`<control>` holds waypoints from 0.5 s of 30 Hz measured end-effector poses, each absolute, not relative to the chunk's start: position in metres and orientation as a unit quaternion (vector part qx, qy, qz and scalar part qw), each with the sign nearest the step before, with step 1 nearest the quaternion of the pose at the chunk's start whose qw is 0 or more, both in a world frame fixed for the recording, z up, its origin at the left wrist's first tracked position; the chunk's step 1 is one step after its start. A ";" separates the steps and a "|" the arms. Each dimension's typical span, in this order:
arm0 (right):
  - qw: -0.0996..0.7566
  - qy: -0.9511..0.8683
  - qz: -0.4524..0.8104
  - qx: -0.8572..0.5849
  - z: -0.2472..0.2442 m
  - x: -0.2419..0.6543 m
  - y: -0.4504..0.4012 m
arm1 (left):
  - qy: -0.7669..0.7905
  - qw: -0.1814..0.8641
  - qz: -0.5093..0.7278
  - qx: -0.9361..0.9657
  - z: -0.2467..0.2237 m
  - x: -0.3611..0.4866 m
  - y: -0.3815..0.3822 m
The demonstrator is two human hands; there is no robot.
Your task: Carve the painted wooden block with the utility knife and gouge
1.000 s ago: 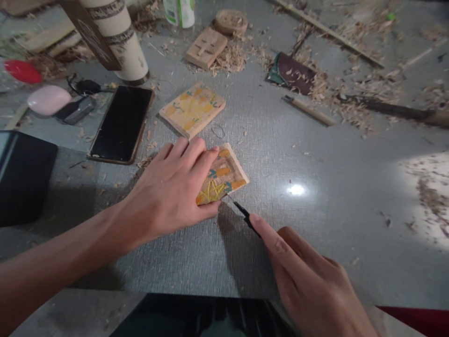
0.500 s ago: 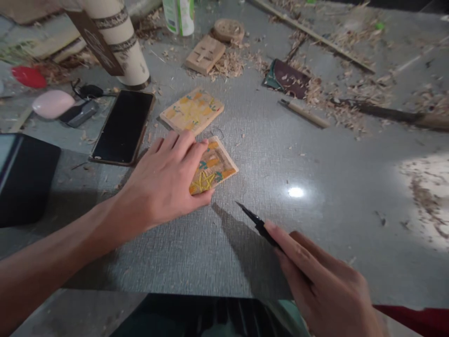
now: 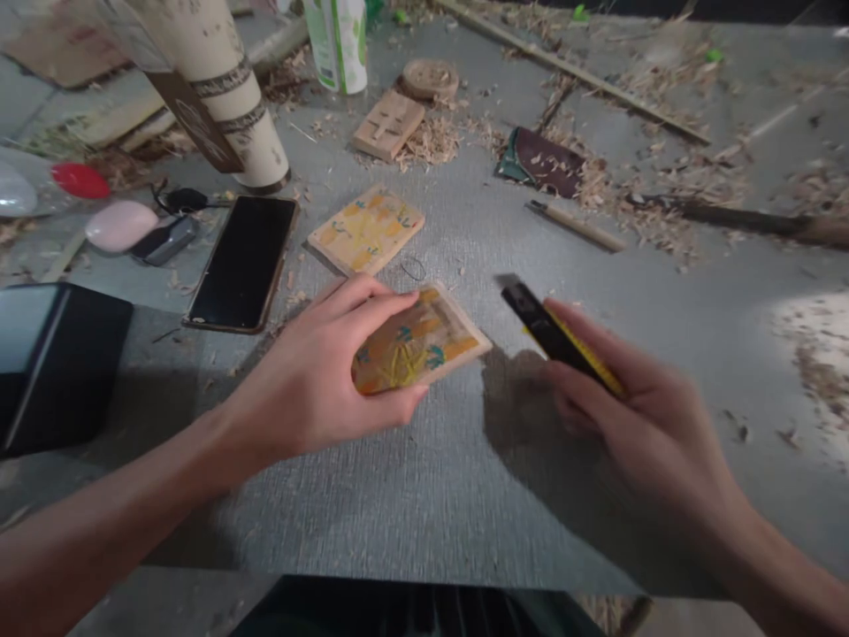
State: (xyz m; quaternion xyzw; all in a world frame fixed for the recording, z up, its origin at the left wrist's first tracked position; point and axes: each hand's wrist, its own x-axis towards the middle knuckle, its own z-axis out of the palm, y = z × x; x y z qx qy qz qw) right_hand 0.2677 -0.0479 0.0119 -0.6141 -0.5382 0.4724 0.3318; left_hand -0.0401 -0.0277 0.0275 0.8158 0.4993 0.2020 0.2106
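My left hand grips a painted wooden piece by its left side, with fingers on the upper edge and the thumb along the lower one. Orange, teal and yellow marks cover its face, inside a pale raised rim. To its right, my right hand is closed round a black and yellow utility knife, blade pointing up and left, apart from the wood. A second painted wooden piece lies flat on the grey table just beyond my left hand.
A phone, a black box and a tall cup are on the left. Carved wood and a green-white container stand further back. A thin carving tool, dark pouch and wood shavings lie at the right.
My left hand has shifted slightly right with the wooden piece, which looks raised. My right hand has moved up and right, turning the knife so its yellow side shows.
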 end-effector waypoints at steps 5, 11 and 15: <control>0.394 -0.491 0.535 -0.563 0.009 0.244 -0.002 | 0.510 0.200 0.215 0.809 0.027 -0.040 -0.027; 0.365 -0.598 0.414 -0.582 0.005 0.242 0.003 | 0.545 0.121 0.141 0.817 0.022 -0.037 -0.028; 0.315 -0.657 0.329 -0.600 0.008 0.249 -0.004 | 0.547 0.127 0.112 0.820 0.025 -0.038 -0.029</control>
